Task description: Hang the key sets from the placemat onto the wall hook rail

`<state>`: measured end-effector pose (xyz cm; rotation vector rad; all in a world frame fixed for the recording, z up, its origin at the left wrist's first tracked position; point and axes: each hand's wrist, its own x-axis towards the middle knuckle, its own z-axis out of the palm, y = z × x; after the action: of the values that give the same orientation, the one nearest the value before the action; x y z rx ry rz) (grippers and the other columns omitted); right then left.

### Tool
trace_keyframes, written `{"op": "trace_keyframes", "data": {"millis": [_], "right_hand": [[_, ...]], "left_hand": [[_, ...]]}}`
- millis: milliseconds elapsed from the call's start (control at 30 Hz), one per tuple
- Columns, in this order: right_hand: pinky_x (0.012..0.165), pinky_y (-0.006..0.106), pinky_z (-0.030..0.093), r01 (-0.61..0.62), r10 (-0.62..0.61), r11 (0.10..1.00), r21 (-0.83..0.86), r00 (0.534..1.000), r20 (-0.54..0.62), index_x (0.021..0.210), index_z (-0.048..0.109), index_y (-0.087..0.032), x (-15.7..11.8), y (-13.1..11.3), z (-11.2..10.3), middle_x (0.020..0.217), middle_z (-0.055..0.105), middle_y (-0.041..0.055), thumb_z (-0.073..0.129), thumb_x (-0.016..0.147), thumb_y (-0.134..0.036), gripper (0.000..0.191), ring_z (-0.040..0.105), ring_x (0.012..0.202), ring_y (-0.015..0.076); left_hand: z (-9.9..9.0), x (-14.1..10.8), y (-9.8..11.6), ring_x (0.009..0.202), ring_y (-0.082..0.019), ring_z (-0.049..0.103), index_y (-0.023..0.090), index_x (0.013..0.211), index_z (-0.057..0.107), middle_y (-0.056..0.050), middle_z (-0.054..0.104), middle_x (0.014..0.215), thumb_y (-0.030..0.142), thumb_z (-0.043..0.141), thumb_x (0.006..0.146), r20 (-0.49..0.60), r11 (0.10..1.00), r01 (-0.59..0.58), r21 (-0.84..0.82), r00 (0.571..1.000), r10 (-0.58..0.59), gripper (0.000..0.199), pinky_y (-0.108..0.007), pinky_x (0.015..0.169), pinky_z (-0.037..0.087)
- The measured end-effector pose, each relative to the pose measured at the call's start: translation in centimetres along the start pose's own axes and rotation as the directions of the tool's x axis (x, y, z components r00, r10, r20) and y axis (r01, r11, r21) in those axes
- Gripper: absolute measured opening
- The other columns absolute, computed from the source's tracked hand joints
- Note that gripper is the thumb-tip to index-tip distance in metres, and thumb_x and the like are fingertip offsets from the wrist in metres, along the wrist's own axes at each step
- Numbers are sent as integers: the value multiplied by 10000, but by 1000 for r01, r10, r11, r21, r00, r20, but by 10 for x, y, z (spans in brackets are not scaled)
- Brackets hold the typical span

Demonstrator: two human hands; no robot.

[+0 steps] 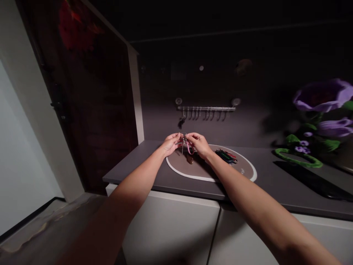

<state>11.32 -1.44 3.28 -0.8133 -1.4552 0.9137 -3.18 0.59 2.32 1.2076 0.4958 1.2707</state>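
Both my hands meet above an oval mat (198, 173) with a white rim on the grey counter. Between them is a bunch of keys (182, 146) on a metal ring, with a pink strap (189, 146) and a brown pendant (190, 159) hanging below. My left hand (172, 143) pinches the ring from the left. My right hand (199, 144) is closed on the ring's right side, close to the pink strap. Just right of my right hand, a dark pile of small items (226, 156) lies on the mat.
A clear hook rail (206, 108) is fixed to the wall, with a small dark key bunch (181, 123) on its left end. Purple artificial flowers (322, 95) and a long black object (314, 178) are at the right. A dark door (91, 103) stands left.
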Motion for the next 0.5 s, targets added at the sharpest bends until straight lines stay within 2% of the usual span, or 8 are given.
{"op": "trace_keyframes", "data": {"millis": [133,233,400,500], "right_hand": [[574,234,449,-22,26,994,104,999,-36,729,566,-181,2,-3,1,605,561,-32,677,585,-416,297,495,530,86],[566,243,463,-43,55,984,173,996,-67,710,541,-185,5,-5,1,563,532,-41,671,596,-389,268,485,497,84],[566,262,495,-63,92,970,236,989,-117,711,512,-187,17,-12,1,557,535,-34,624,660,-315,178,514,490,92],[557,254,510,-72,113,966,247,982,-154,717,501,-185,29,-20,2,560,534,-31,583,707,-266,117,514,485,84]], "left_hand": [[-2,3,-5,699,-83,577,146,814,557,-33,621,815,298,572,765,-35,997,-17,79,999,20,160,-233,666,453],[-4,7,-11,591,-63,538,141,822,561,-15,602,727,264,538,778,-122,952,-31,305,990,71,133,-186,547,397],[-7,11,-22,526,-78,502,143,739,536,8,563,592,238,480,788,-35,784,-122,608,983,180,121,-202,545,387],[-7,9,-24,519,-88,486,154,747,545,7,565,584,240,423,802,19,631,-173,756,970,243,159,-209,546,379]]}}
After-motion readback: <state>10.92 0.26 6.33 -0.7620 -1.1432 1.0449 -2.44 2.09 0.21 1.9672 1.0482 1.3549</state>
